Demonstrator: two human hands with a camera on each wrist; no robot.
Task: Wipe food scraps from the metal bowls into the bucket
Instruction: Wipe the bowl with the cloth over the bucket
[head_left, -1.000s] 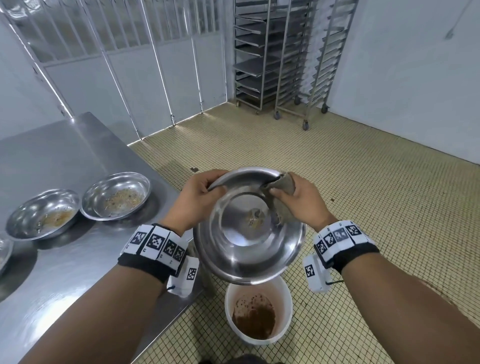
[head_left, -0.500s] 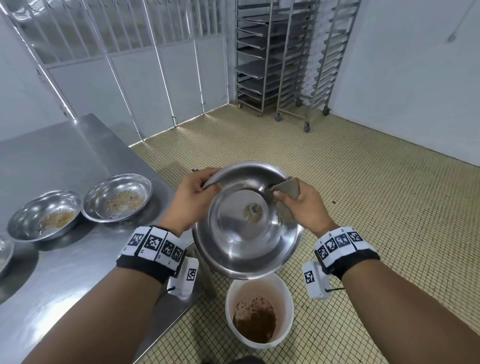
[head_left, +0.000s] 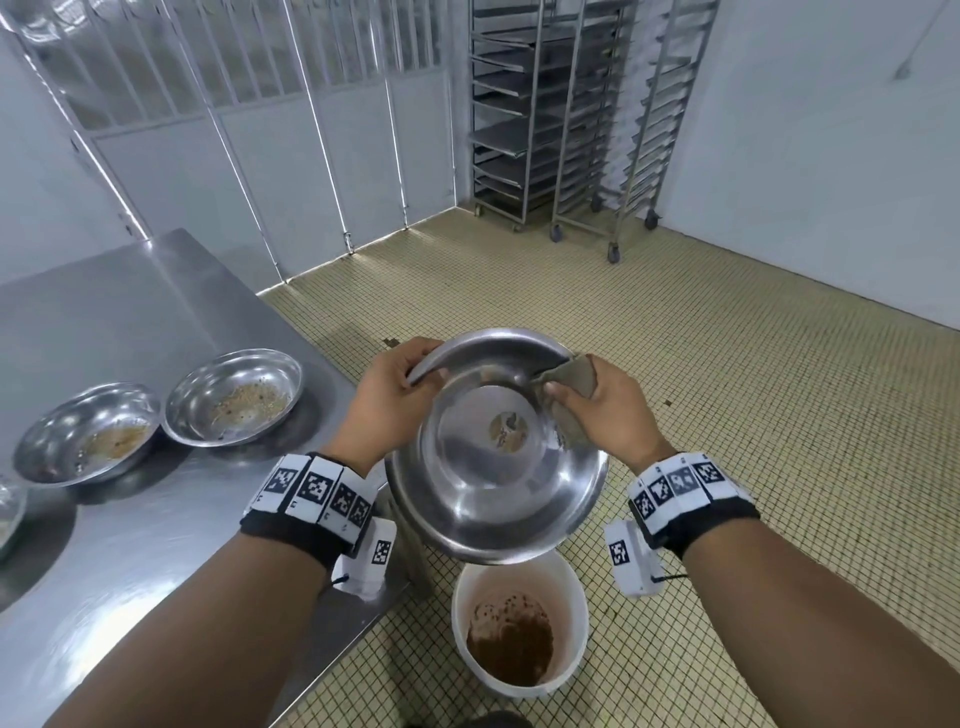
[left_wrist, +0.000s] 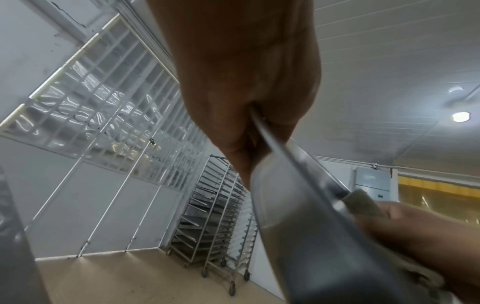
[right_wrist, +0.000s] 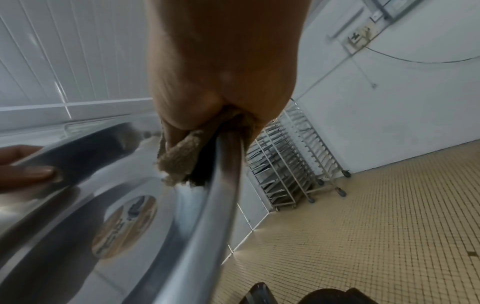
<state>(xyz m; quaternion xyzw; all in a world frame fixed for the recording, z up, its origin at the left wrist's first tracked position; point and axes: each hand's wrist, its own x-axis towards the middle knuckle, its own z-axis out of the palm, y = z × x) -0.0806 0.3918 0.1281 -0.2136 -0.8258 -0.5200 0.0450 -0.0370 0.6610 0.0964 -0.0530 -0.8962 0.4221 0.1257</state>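
Scraps are nearly gone from the tilted metal bowl (head_left: 498, 447), which hangs in the air directly above the white bucket (head_left: 519, 623) on the tiled floor; only a small patch of residue (head_left: 506, 431) shows near the middle of its base. The left hand (head_left: 387, 410) pinches the far left rim, thumb curled inside and fingers behind. The right hand (head_left: 602, 410) grips a brownish cloth (head_left: 569, 382) folded over the far right rim, pressing it against the bowl's wall; the right wrist view shows the cloth bunched between fingers and metal.

On the counter (head_left: 130, 571) to the left sit two more dirty bowls, one (head_left: 234, 397) nearer the edge and another (head_left: 85, 434) further left, both with brown scraps in them, so I judge the job to be well short of finished. A sliver of another bowl (head_left: 8, 509) shows at the left edge.

Risks from here, as I judge them: the bowl is held only at its far rim, so a hard downward wipe could twist it out of the left hand's pinch. Its low lip overhangs the bucket closely, but a fast sweep could fling residue past the bucket wall onto the floor. The cloth itself looks loaded and may smear instead of clearing.
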